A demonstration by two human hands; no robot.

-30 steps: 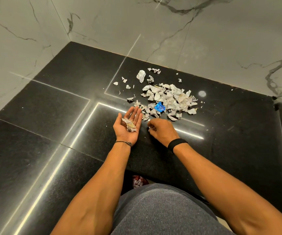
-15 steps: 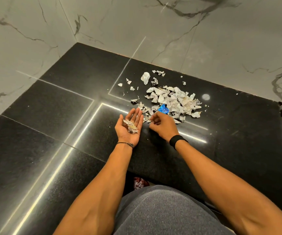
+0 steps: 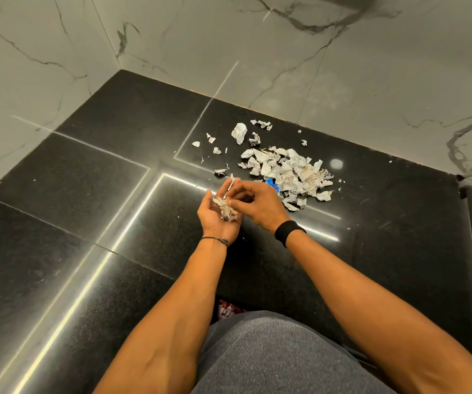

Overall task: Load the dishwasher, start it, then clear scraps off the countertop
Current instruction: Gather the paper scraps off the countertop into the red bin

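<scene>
Pinch the presumably light, limp torn white paper scraps (image 3: 288, 172) edgewise (right hand (image 3: 257, 204) grip pinches some; left hand (image 3: 214, 223) cupped, released).

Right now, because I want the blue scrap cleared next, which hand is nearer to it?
Right. The right hand is just left of the blue scrap; the left hand lies farther left.

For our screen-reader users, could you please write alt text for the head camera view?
A person's left hand, palm up, carries paper scraps while the right hand pinches at them. Beyond lies a larger pile of torn paper, with one blue piece, on a black countertop below marble walls.
</scene>
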